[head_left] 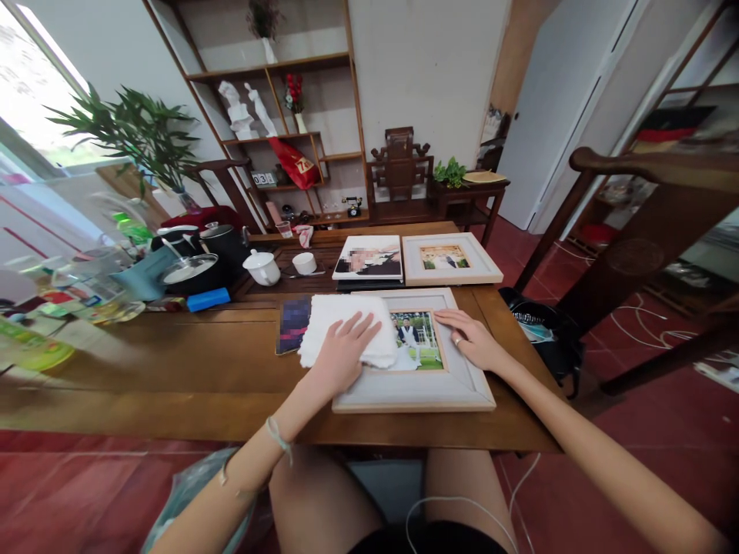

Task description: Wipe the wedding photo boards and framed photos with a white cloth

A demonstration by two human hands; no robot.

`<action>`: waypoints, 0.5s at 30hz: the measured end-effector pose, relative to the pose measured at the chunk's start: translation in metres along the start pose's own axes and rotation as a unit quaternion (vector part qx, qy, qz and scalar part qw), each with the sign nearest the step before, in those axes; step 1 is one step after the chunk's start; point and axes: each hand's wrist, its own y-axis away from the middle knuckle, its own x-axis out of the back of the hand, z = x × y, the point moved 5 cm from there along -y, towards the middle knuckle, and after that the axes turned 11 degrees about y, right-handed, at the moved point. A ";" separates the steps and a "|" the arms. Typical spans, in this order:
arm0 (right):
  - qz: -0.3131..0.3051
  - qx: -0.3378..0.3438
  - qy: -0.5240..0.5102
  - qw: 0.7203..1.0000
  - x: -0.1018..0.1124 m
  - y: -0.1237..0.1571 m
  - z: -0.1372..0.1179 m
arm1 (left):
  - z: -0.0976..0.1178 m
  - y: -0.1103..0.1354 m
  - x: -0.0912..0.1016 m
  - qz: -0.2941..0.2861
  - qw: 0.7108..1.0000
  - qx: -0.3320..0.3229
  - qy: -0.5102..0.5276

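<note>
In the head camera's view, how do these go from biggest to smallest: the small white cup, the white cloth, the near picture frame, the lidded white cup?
1. Near picture frame
2. White cloth
3. Lidded white cup
4. Small white cup

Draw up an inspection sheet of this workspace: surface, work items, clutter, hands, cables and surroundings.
Surface: brown wooden table, crowded toward its left end.
Work items: picture frame lying face up; white cloth overlapping its left part.
Clutter: black pot, white lidded cup, blue item; second frame behind.
Hands: left hand flat on the cloth; right hand on the frame's right side.
Cables: white cable below the table's near edge.
Surroundings: display shelf behind; dark wooden chair at right.
</note>
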 end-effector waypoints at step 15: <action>-0.005 -0.002 0.003 1.000 0.001 0.000 0.000 | 0.030 0.063 0.001 -0.030 0.998 -0.010 0.057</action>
